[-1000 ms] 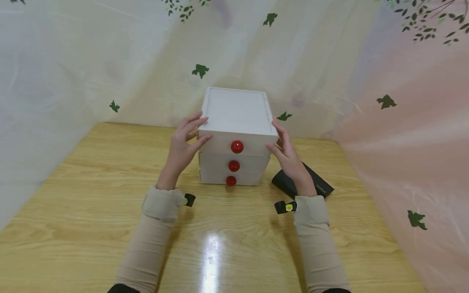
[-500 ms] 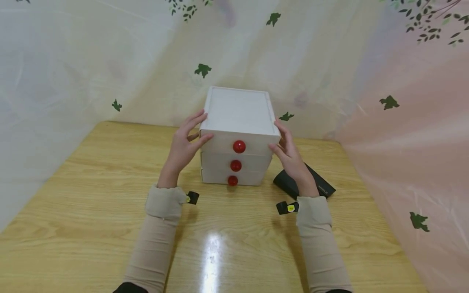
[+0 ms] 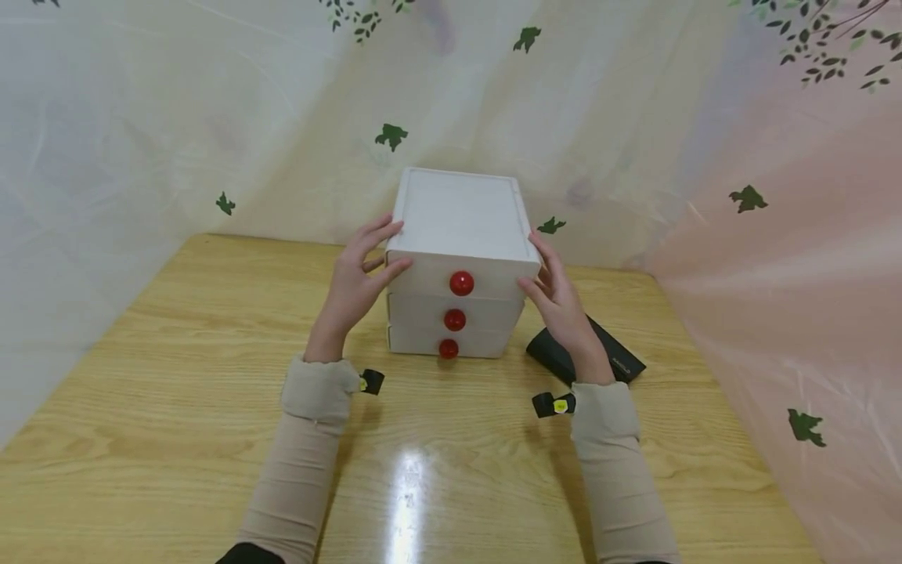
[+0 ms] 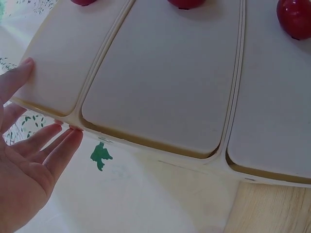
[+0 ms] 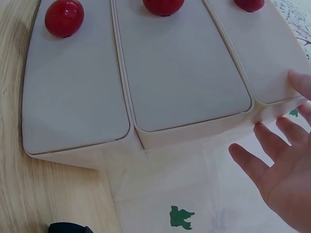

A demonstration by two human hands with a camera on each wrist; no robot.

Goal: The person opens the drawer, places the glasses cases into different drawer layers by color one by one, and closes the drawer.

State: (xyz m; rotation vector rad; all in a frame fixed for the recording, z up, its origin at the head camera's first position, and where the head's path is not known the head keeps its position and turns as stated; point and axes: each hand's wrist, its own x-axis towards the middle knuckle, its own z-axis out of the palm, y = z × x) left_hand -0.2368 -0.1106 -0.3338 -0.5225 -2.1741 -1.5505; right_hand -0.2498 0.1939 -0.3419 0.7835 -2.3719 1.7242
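A white drawer unit with three stacked drawers stands upright on the table. Each drawer front bears a round red knob, and all the drawers look pushed in. My left hand touches its upper left corner, thumb on the top drawer's front, fingers along the side and top edge. At the opposite corner, my right hand rests its thumb on the front and its fingers by the side. In the right wrist view, the right hand's fingers are spread and fairly straight. The left wrist view shows the left fingertips against the side wall.
A black case with small lettering lies on the wooden table, partly behind my right wrist. Pale curtain-like sheeting with green leaf shapes hangs behind the unit and along the right side.
Everything has shifted slightly right in the head view, the background too. Both hands stay at the unit's upper corners, with hardly any movement against it.
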